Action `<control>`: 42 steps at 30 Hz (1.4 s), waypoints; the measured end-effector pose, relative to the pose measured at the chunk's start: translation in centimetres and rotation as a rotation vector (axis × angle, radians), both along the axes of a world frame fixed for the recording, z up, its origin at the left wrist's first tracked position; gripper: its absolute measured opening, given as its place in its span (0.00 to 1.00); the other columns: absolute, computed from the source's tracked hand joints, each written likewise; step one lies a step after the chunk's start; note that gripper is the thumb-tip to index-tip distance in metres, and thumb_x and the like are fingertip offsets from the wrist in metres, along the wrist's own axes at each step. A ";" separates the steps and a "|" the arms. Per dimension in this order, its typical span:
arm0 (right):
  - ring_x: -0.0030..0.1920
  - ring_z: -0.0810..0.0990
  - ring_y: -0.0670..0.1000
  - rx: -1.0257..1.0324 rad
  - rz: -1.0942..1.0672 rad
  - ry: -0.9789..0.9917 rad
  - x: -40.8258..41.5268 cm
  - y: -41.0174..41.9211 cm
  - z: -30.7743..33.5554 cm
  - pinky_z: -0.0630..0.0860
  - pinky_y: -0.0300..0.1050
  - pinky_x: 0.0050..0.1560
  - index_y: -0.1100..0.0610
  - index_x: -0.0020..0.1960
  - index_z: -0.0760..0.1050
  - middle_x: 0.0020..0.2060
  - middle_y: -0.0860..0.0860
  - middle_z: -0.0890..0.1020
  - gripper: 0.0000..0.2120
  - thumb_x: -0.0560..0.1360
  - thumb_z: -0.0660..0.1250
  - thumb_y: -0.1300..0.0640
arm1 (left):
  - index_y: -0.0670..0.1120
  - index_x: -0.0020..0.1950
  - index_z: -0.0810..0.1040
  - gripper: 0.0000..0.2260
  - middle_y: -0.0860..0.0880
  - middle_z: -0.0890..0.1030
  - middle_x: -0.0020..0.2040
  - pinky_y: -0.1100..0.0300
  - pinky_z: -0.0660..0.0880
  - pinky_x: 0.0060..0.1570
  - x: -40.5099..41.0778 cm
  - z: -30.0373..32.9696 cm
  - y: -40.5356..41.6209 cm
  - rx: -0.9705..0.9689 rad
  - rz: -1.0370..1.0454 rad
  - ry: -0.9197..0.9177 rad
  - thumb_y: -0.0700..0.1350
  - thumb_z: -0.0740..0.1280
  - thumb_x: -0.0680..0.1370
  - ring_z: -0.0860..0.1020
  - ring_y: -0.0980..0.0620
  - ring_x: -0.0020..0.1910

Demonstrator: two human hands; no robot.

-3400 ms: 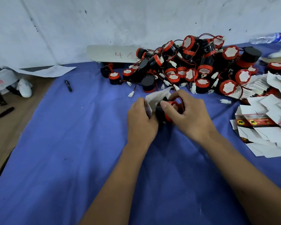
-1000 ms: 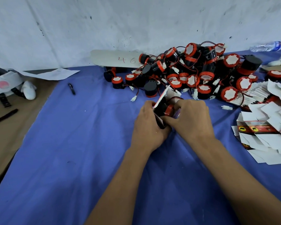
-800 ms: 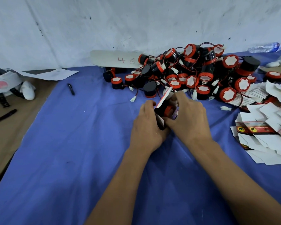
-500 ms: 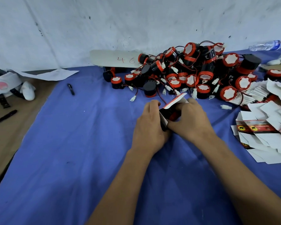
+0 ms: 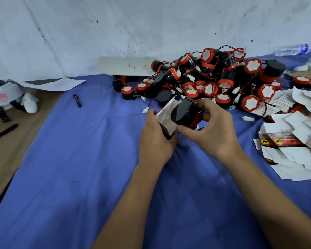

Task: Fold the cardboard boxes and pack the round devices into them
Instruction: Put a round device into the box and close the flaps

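Observation:
My left hand (image 5: pixel 155 141) grips a small cardboard box (image 5: pixel 166 119) with its flap open, held just above the blue cloth (image 5: pixel 79 168). My right hand (image 5: pixel 212 130) holds a round black device with a red rim (image 5: pixel 183 113), its black end against the box's open mouth. A large pile of the same round black-and-red devices (image 5: pixel 214 81) with red wires lies just behind my hands. Flat unfolded boxes (image 5: pixel 291 141), white with red printed bands, are heaped at the right.
A white board marked "46" (image 5: pixel 126 66) leans on the wall behind the pile. A black pen (image 5: pixel 77 100) lies on the cloth at the left. A plastic bottle (image 5: pixel 291 49) lies at the far right. Bare brown table (image 5: pixel 5 150) with white headgear (image 5: pixel 9 97) is on the left.
The device has turned so its black end faces me at the box's mouth. The box flap that stood over it has swung back, and both hands have shifted slightly.

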State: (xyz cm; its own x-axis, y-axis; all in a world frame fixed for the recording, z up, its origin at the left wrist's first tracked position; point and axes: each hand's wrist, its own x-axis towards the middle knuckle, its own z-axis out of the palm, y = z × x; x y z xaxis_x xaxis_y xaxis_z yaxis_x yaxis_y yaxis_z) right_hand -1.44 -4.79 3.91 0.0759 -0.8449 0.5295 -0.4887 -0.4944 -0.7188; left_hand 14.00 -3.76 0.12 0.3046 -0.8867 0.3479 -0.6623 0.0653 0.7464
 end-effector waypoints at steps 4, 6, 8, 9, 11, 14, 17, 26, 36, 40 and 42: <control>0.44 0.80 0.47 0.033 0.077 0.034 0.0 0.0 -0.3 0.78 0.41 0.45 0.51 0.57 0.77 0.45 0.41 0.82 0.21 0.68 0.79 0.47 | 0.50 0.71 0.63 0.34 0.51 0.81 0.57 0.48 0.81 0.46 0.3 0.0 0.0 0.019 0.008 0.009 0.52 0.77 0.72 0.81 0.46 0.53; 0.45 0.77 0.45 0.009 0.095 0.105 0.1 -0.2 -0.8 0.72 0.33 0.46 0.51 0.60 0.77 0.45 0.42 0.80 0.18 0.74 0.75 0.47 | 0.50 0.69 0.64 0.31 0.52 0.82 0.55 0.51 0.81 0.44 0.3 0.1 0.0 0.033 -0.005 0.008 0.52 0.77 0.73 0.81 0.47 0.51; 0.47 0.74 0.46 -0.013 0.099 0.169 0.2 -0.5 -1.1 0.67 0.31 0.48 0.54 0.62 0.76 0.48 0.45 0.78 0.17 0.78 0.71 0.47 | 0.51 0.66 0.65 0.29 0.53 0.81 0.52 0.54 0.79 0.42 0.2 0.2 0.1 0.020 -0.028 -0.002 0.53 0.77 0.73 0.81 0.49 0.48; 0.48 0.72 0.46 -0.020 0.095 0.198 0.3 -0.6 -1.2 0.66 0.32 0.48 0.55 0.62 0.75 0.49 0.46 0.77 0.17 0.79 0.69 0.46 | 0.52 0.66 0.65 0.28 0.54 0.81 0.51 0.53 0.79 0.41 0.2 0.3 0.1 0.013 -0.038 -0.018 0.53 0.77 0.74 0.81 0.49 0.47; 0.46 0.71 0.45 -0.024 0.078 0.242 0.4 -0.8 -1.3 0.65 0.33 0.45 0.55 0.62 0.73 0.48 0.45 0.75 0.19 0.78 0.68 0.44 | 0.52 0.63 0.65 0.25 0.54 0.81 0.49 0.52 0.78 0.40 0.1 0.3 0.2 -0.002 -0.061 -0.051 0.53 0.76 0.74 0.80 0.49 0.45; 0.44 0.75 0.43 0.010 0.077 0.231 0.3 -0.9 -1.2 0.69 0.30 0.40 0.53 0.63 0.70 0.48 0.41 0.76 0.26 0.73 0.74 0.40 | 0.50 0.62 0.66 0.23 0.54 0.79 0.47 0.58 0.74 0.35 0.1 0.0 0.3 -0.051 -0.109 -0.112 0.48 0.75 0.74 0.77 0.50 0.42; 0.41 0.75 0.39 0.016 0.072 0.196 0.1 -1.0 -1.3 0.71 0.26 0.40 0.51 0.63 0.71 0.45 0.37 0.76 0.28 0.71 0.76 0.39 | 0.49 0.59 0.64 0.21 0.52 0.79 0.45 0.52 0.75 0.33 0.1 -0.1 0.2 -0.057 -0.102 -0.140 0.48 0.74 0.74 0.77 0.50 0.39; 0.38 0.78 0.36 0.155 -0.151 0.190 -0.2 -1.4 -1.5 0.70 0.29 0.33 0.40 0.45 0.73 0.34 0.37 0.78 0.19 0.64 0.78 0.35 | 0.51 0.56 0.66 0.22 0.51 0.80 0.47 0.42 0.78 0.42 -0.3 -0.1 0.1 -0.047 -0.194 -0.110 0.48 0.78 0.72 0.79 0.46 0.44; 0.30 0.76 0.51 0.213 -0.285 0.489 -0.5 -1.5 0.0 0.62 0.42 0.27 0.52 0.29 0.70 0.26 0.48 0.76 0.35 0.64 0.59 0.19 | 0.49 0.56 0.73 0.20 0.53 0.80 0.46 0.46 0.77 0.41 0.1 0.0 0.2 -0.203 -0.324 -0.153 0.45 0.78 0.70 0.78 0.48 0.43; 0.34 0.76 0.52 0.248 -0.243 0.551 -0.5 -1.7 -0.1 0.66 0.44 0.30 0.51 0.36 0.73 0.31 0.49 0.78 0.33 0.70 0.52 0.21 | 0.50 0.56 0.73 0.20 0.53 0.80 0.46 0.45 0.78 0.41 0.1 0.0 0.0 -0.193 -0.321 -0.086 0.45 0.78 0.69 0.79 0.48 0.43; 0.38 0.78 0.55 0.306 -0.173 0.530 -0.4 -1.7 -0.3 0.70 0.47 0.33 0.49 0.41 0.75 0.34 0.50 0.79 0.29 0.75 0.52 0.26 | 0.49 0.55 0.72 0.21 0.53 0.81 0.46 0.45 0.79 0.40 0.4 -0.2 0.0 -0.153 -0.311 -0.032 0.45 0.79 0.70 0.80 0.48 0.43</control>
State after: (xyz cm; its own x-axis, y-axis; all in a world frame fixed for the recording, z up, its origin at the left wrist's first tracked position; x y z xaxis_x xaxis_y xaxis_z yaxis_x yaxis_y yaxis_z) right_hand -1.81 -6.49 3.60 0.1102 -0.9756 0.1901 -0.8715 -0.1868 -0.4533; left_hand 14.38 -3.81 -0.05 0.0147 -0.8722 0.4890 -0.6156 0.3775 0.6918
